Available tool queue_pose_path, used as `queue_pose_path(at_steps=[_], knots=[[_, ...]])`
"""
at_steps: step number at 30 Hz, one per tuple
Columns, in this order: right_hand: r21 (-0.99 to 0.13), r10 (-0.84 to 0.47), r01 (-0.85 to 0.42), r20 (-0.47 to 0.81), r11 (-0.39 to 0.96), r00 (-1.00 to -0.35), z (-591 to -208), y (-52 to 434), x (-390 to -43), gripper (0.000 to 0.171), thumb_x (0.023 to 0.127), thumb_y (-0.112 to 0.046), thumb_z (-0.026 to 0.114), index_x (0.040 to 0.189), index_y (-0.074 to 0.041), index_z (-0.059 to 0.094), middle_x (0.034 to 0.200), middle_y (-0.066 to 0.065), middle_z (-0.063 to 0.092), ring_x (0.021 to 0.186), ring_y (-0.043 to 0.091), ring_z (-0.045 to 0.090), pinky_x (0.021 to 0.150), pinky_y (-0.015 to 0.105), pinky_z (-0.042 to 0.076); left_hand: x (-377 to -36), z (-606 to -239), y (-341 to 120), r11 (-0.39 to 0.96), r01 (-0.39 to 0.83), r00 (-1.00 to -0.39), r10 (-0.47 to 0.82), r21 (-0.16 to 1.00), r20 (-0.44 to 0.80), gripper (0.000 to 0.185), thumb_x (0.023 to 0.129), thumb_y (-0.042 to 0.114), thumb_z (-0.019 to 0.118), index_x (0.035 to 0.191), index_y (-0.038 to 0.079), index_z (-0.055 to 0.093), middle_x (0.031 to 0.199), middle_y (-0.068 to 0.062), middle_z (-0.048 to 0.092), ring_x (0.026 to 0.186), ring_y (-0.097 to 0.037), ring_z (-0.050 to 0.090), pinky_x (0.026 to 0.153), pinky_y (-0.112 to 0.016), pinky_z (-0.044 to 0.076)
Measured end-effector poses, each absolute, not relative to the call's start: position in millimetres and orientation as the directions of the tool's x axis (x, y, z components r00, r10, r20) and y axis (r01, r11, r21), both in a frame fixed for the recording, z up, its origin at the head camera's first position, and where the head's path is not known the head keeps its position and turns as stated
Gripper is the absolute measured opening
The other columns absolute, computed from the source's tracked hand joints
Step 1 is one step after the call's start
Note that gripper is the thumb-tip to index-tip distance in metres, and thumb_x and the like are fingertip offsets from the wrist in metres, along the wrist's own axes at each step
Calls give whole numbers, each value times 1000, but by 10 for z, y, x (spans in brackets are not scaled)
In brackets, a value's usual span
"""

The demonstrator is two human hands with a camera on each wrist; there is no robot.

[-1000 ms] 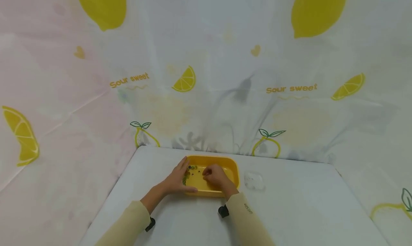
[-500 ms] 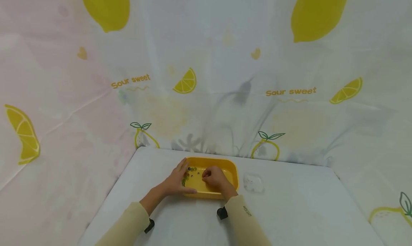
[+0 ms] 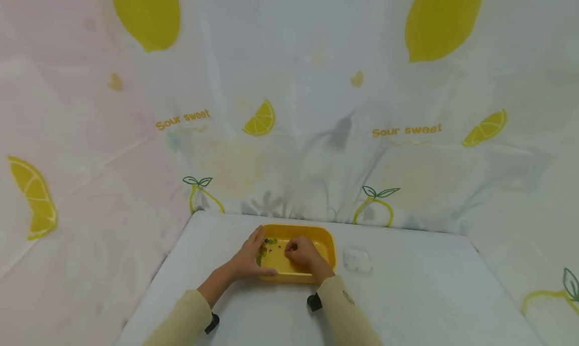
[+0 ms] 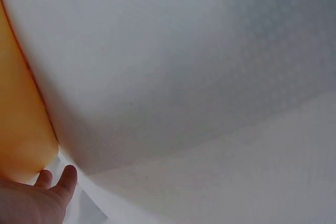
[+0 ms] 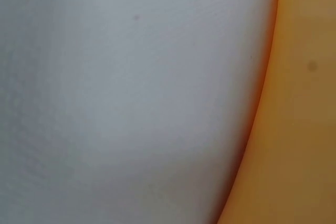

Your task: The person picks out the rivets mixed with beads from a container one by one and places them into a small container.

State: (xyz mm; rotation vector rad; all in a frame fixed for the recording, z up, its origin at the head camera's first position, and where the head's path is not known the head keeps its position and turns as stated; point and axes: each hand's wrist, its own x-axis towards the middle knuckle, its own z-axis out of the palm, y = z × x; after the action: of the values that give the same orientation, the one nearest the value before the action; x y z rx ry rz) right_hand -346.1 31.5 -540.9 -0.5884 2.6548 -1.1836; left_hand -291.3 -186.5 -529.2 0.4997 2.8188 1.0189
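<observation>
A yellow tray (image 3: 322, 230) lies on the table in the head view. My left hand (image 3: 248, 260) touches its left end, fingers nearly straight along that side and thumb stretched along the front rim; its fingertips (image 4: 67, 178) show beside the tray in the left wrist view. Over the tray floor my right hand (image 3: 304, 251) has its fingers curled, thumb and index finger close together; whether they pinch anything is too small to see. Several round, greenish, glassy marbles (image 3: 264, 251) gather at the tray's left end. Two smaller shiny pieces (image 3: 279, 247) lie between them and my right hand.
A clear plastic container (image 3: 357, 260) stands on the white table (image 3: 416, 285) right of the tray. Behind the table rises a lemon-printed cloth (image 3: 307, 150). The right wrist view shows only the table and the tray's outer wall (image 5: 294, 108).
The head view has tilted up slightly, so everything sits a little lower in it. Both hands keep almost the same place at the tray, and the marbles look unmoved.
</observation>
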Motion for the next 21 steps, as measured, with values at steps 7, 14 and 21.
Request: queue_pose_path(at_steps=[7,14,21], knots=[[-732,-404,-264,-17,628,-914,-5339,339,-3462,5,89,-10,71,85,-8,74,82,1,67,72,13,55,68,29,50,-2924,-5251,-1834,706,280,-940,339,651,36,125,70,60,82,159,6,13,168,-11,0,152,-39,12,117,-60,25],[-723,-433,-306,11,620,-902,-5325,316,-3506,5,88,-8,70,85,-7,74,82,1,68,72,11,54,68,26,49,-2942,-5212,-1862,716,279,-941,338,640,32,125,70,61,81,159,6,12,168,-11,-1,152,-38,11,118,-59,23],[-743,-508,-354,22,568,-861,-5152,385,-3450,8,90,-6,68,91,-1,75,88,7,71,72,10,54,66,25,49,-2932,-5267,-1884,706,268,-941,339,655,20,126,69,62,81,159,6,13,167,-13,-1,151,-41,12,116,-61,24]])
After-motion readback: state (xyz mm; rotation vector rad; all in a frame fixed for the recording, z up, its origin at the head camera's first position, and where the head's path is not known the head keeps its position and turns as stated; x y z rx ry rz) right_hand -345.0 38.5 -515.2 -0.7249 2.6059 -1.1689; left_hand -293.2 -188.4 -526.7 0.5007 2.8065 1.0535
